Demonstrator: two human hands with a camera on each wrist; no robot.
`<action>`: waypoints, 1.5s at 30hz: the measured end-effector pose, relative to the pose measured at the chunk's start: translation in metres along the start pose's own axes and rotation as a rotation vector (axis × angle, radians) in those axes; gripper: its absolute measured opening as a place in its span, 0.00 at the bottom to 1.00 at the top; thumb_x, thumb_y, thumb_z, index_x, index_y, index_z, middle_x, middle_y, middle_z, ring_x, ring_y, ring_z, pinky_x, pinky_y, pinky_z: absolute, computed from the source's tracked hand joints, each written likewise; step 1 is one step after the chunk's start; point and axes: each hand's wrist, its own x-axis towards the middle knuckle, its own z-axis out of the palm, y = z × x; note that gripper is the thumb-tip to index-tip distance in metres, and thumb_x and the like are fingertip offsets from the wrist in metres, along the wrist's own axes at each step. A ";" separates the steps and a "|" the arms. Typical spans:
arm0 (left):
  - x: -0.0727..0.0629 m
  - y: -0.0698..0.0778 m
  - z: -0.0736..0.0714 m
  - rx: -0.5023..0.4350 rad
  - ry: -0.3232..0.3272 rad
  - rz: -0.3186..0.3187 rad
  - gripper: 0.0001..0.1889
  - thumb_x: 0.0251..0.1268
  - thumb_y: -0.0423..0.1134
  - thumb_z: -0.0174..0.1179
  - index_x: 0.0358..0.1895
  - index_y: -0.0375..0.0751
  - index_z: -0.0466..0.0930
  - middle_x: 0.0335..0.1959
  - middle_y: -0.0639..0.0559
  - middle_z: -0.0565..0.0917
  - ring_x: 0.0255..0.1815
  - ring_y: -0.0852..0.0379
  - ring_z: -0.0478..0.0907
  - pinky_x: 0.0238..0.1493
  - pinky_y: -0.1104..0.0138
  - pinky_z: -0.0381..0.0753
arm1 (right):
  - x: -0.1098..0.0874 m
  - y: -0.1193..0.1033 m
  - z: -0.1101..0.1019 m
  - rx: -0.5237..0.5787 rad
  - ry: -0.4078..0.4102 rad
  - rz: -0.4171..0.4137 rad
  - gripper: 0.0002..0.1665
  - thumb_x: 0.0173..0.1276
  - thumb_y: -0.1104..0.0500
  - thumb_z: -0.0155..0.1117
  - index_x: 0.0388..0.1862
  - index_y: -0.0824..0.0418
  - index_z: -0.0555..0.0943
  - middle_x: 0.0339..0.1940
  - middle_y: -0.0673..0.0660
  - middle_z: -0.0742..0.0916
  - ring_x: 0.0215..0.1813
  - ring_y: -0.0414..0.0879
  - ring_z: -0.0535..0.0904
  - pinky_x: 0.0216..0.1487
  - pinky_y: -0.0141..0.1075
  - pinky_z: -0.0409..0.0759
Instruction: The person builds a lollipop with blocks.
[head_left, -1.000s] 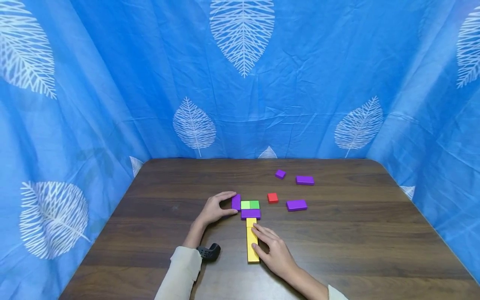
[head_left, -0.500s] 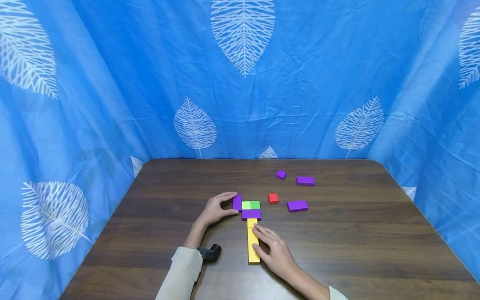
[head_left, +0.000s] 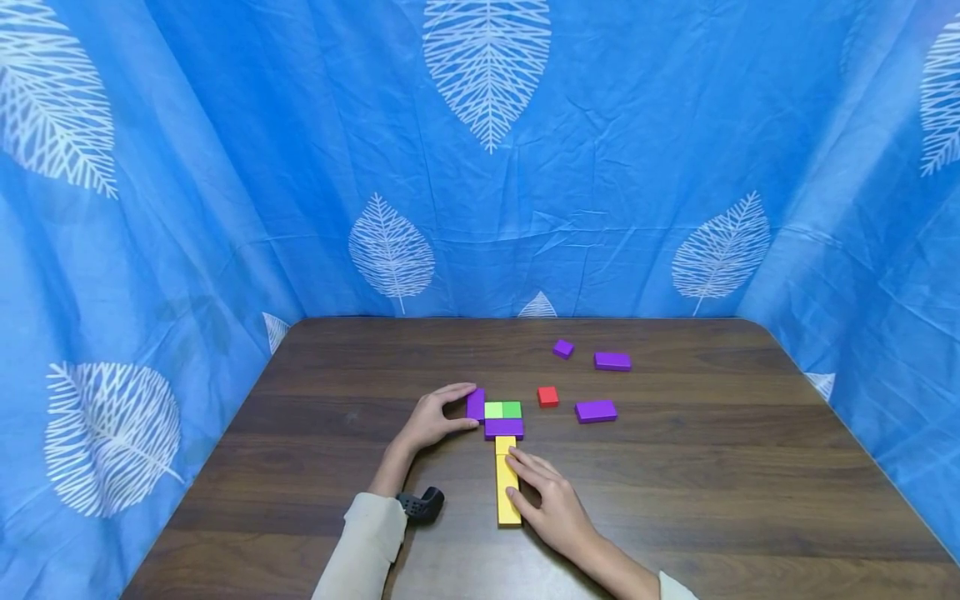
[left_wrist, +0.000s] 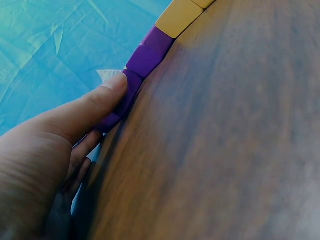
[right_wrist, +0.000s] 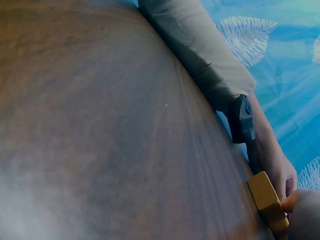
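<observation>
My left hand (head_left: 429, 419) pinches an oblong purple block (head_left: 476, 405) between thumb and fingers at its two short ends. That block stands against the left side of a light green block (head_left: 493, 410), which adjoins a darker green block (head_left: 512, 410). A second purple block (head_left: 503, 429) lies crosswise along their near side. Below it, a small yellow block (head_left: 506, 445) and a long yellow block (head_left: 507, 510) form a column toward me. My right hand (head_left: 557, 504) rests its thumb and fingertips on the yellow column's right side, fingers loosely extended. In the left wrist view the thumb (left_wrist: 100, 100) presses purple.
To the right lie a red square block (head_left: 547, 397) and an oblong purple block (head_left: 596, 411). Farther back are a small purple block (head_left: 563, 349) and another oblong one (head_left: 612, 361). A blue leaf-print curtain (head_left: 600, 167) surrounds the wooden table (head_left: 720, 467).
</observation>
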 end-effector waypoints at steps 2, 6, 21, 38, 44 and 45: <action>0.000 0.000 0.000 0.003 0.000 0.004 0.33 0.50 0.53 0.68 0.61 0.46 0.73 0.61 0.49 0.73 0.64 0.49 0.65 0.63 0.53 0.62 | 0.000 0.000 0.000 -0.001 0.000 -0.001 0.25 0.58 0.59 0.68 0.55 0.63 0.78 0.59 0.55 0.78 0.59 0.48 0.73 0.55 0.46 0.73; 0.000 0.001 -0.001 0.008 0.002 0.020 0.30 0.54 0.52 0.65 0.61 0.45 0.73 0.61 0.49 0.73 0.63 0.50 0.66 0.63 0.54 0.63 | 0.000 0.000 0.000 -0.002 0.005 -0.010 0.25 0.58 0.59 0.68 0.55 0.63 0.78 0.59 0.55 0.78 0.59 0.48 0.73 0.55 0.46 0.73; 0.000 0.002 -0.001 0.024 0.004 0.006 0.27 0.58 0.49 0.62 0.61 0.45 0.73 0.61 0.49 0.73 0.63 0.50 0.66 0.63 0.55 0.63 | 0.001 0.000 0.000 -0.002 0.003 -0.006 0.24 0.58 0.59 0.68 0.55 0.63 0.78 0.59 0.54 0.78 0.59 0.48 0.74 0.56 0.46 0.73; 0.001 0.002 -0.002 0.005 0.003 -0.021 0.26 0.58 0.49 0.63 0.60 0.46 0.74 0.61 0.49 0.73 0.64 0.50 0.66 0.63 0.54 0.63 | 0.001 0.001 0.000 -0.012 0.012 -0.017 0.25 0.57 0.59 0.69 0.54 0.62 0.79 0.58 0.54 0.79 0.58 0.48 0.74 0.55 0.46 0.73; 0.000 0.002 -0.001 0.006 0.007 -0.015 0.26 0.58 0.49 0.63 0.60 0.46 0.74 0.61 0.49 0.73 0.63 0.49 0.66 0.63 0.53 0.63 | 0.001 0.002 0.001 -0.012 0.048 -0.038 0.25 0.57 0.59 0.69 0.54 0.62 0.79 0.58 0.54 0.79 0.58 0.48 0.74 0.54 0.46 0.73; 0.000 0.002 -0.001 0.005 0.004 -0.020 0.26 0.57 0.50 0.63 0.60 0.47 0.74 0.61 0.49 0.73 0.64 0.50 0.66 0.63 0.54 0.63 | 0.001 0.002 0.001 -0.011 0.052 -0.040 0.24 0.57 0.59 0.69 0.54 0.62 0.79 0.58 0.54 0.79 0.58 0.48 0.74 0.54 0.46 0.73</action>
